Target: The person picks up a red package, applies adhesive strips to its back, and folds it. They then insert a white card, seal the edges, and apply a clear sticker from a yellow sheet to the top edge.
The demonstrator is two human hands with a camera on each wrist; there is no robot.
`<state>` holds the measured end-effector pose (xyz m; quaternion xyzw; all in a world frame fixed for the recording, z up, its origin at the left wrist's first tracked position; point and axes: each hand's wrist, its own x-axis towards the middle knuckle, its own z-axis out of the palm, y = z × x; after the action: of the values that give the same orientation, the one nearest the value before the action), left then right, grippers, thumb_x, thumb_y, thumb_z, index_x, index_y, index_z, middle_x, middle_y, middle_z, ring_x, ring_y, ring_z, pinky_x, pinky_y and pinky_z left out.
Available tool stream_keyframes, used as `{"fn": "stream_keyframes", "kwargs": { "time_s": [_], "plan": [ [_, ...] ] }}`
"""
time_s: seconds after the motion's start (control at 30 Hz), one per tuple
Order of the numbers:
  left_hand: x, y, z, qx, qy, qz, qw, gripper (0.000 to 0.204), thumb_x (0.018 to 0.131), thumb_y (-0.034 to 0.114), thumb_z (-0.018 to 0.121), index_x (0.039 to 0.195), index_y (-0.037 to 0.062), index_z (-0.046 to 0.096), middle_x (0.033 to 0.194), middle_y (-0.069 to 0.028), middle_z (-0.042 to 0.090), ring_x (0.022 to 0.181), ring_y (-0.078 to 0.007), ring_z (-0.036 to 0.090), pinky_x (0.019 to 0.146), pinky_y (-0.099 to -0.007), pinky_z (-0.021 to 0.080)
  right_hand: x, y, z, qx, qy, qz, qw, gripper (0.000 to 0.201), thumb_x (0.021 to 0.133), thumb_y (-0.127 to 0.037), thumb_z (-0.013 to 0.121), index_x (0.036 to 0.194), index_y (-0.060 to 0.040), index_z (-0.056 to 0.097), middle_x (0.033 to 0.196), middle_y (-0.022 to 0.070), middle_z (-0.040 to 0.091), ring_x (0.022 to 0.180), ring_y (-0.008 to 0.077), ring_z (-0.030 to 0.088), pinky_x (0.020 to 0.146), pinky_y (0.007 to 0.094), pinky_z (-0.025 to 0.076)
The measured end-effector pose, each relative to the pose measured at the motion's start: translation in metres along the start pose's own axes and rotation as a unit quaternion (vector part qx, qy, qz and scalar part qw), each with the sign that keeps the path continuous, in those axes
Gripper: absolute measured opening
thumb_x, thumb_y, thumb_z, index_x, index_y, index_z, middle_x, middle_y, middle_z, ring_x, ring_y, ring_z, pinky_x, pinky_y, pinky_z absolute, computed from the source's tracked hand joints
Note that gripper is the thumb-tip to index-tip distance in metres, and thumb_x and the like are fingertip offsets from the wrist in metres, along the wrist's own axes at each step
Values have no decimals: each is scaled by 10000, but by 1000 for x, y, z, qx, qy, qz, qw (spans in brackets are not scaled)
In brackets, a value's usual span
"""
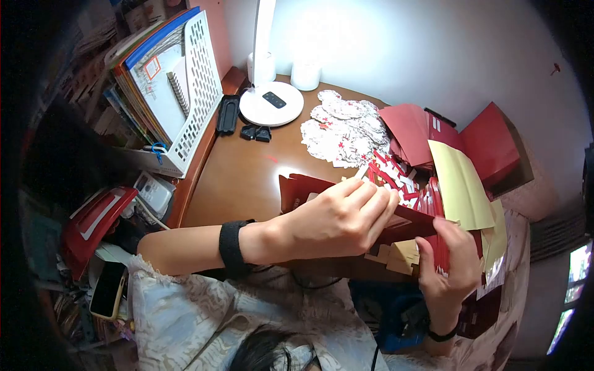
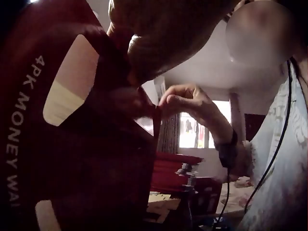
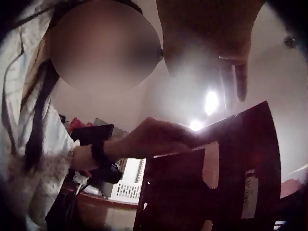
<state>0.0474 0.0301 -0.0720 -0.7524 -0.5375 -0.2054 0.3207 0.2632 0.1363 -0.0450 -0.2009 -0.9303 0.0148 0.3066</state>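
A dark red card sleeve with cut-out windows and the white print "4PK MONEY WA…" stands raised over the table's front. My left hand grips its upper edge with curled fingers, the back of the hand hiding much of the sleeve. At the sleeve's right end is my right hand; in the left wrist view the right hand's thumb and fingers pinch that edge. The right wrist view shows the left hand at the top edge and windows in the sleeve.
Behind the hands lie a pile of white printed cutouts and red and white strips. Red packets and a yellow sheet are at right. A white lamp base stands at the back, a white file rack at left.
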Motion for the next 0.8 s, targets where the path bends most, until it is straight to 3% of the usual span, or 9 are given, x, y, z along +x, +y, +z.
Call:
{"fn": "stream_keyframes", "kwargs": {
  "time_s": [0.03,0.17,0.3,0.43,0.5,0.57,0.63,0.73,0.8],
  "plan": [
    [1,0,0,7,-2,4,1000,447,769,107,608,1140,-141,628,959,-125,624,877,-213,651,780,-328,545,7,-3,5,-24,51,-78,995,372,838,-127,788,1162,11,666,1160,163,690,1068,283,678,901,412,552],
    [-2,5,5,-26,19,-20,999,450,784,119,590,1151,-139,617,1013,-151,647,933,-242,665,815,-353,551,32,-8,25,11,-23,-143,989,391,875,-56,678,1261,-16,624,1222,156,666,1131,287,652,1015,421,505],
    [-2,-5,-6,-58,27,-43,997,412,824,135,643,1159,-103,624,1088,-175,666,988,-282,675,850,-386,553,40,-3,42,90,-19,-121,988,519,832,9,653,1346,-26,588,1129,136,683,982,284,669,878,402,526],
    [-12,-40,-43,-251,97,-248,931,363,907,149,713,1216,-20,626,1111,-221,684,1047,-383,669,926,-426,529,43,1,46,50,11,-170,984,496,791,50,674,1281,-28,659,1044,113,684,900,266,655,799,383,512],
    [-26,-59,-63,-297,-50,-313,901,329,933,124,692,1221,-19,626,1151,-198,697,1049,-302,691,946,-378,532,44,1,44,47,23,-161,986,437,804,44,656,1235,-22,688,1039,112,677,900,267,653,803,379,511],
    [-40,-70,-51,-474,-104,-433,760,322,941,127,695,1217,-28,631,1146,-156,712,1042,-221,694,961,-334,531,43,7,45,31,35,-145,988,423,834,30,630,1251,-19,679,1054,122,670,914,274,653,808,384,512],
    [-47,-67,-39,-445,-115,-426,779,213,932,97,707,1089,-45,691,967,-88,743,943,-149,698,902,-299,552,43,10,48,17,43,-142,989,417,845,23,604,1253,-16,677,1073,130,665,931,280,654,819,389,511],
    [-50,-60,-29,-396,-133,-450,789,158,929,83,710,1008,-52,723,919,-69,745,882,-107,677,813,-280,559,41,13,49,-14,37,-134,990,438,827,27,598,1256,-13,675,1079,130,664,941,280,654,831,392,509],
    [-58,-56,-16,-421,-68,-463,777,163,937,89,705,996,-59,736,913,-48,744,848,-88,656,744,-269,551,40,13,50,-37,40,-133,990,452,812,26,596,1255,-11,676,1083,123,666,946,278,655,843,393,507]
  ]
}}
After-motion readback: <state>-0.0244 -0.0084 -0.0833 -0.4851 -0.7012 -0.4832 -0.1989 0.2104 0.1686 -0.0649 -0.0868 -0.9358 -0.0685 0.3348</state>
